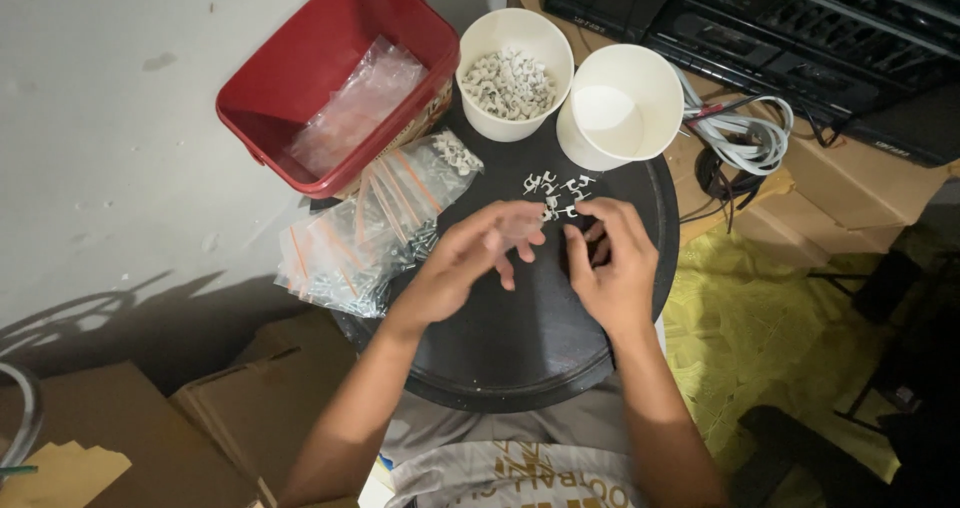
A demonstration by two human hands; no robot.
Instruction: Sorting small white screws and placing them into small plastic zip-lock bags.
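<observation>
Your left hand (470, 258) holds a small clear bag, fingers (515, 230) narrow; your right hand (612, 263), fingers curled, picks at white clips (556, 190) just beyond the fingertips.

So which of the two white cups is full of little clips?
The white paper cup beside the red plastic bin is full: this left cup holds small white clips, while the right cup looks empty.

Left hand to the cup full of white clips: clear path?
Probably yes. The left hand sits just below the cup of clips, with only a few loose clips on the black round tray between them.
</observation>
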